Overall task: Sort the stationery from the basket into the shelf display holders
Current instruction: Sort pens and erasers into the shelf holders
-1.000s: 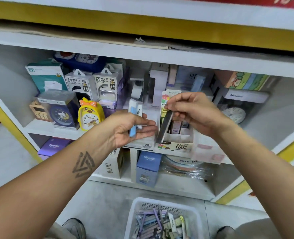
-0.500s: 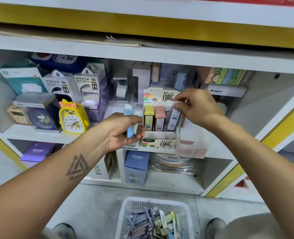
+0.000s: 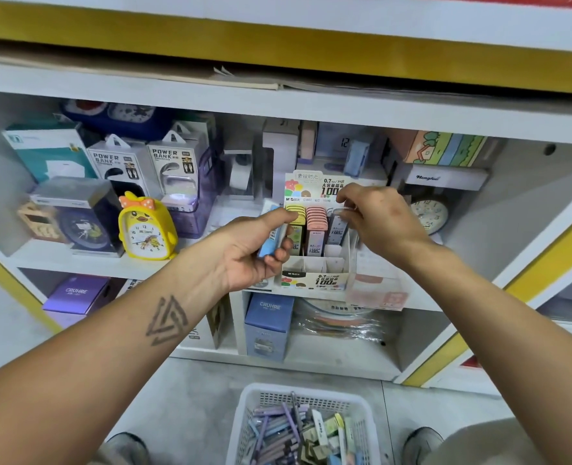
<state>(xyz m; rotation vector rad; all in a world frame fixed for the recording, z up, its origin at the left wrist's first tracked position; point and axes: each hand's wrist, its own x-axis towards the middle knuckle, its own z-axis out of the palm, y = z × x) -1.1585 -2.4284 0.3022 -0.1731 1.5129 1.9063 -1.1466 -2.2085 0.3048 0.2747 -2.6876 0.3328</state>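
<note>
Shelf display holder (image 3: 314, 280), both hands (image 3: 251, 250) gripping leads.

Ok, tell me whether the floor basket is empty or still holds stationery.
Still holds stationery: the white basket has a pile of pens and small packs inside.

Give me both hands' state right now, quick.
Left hand: grips a blue case.
Right hand: fingertips pinch a grey case in the display box.
</note>
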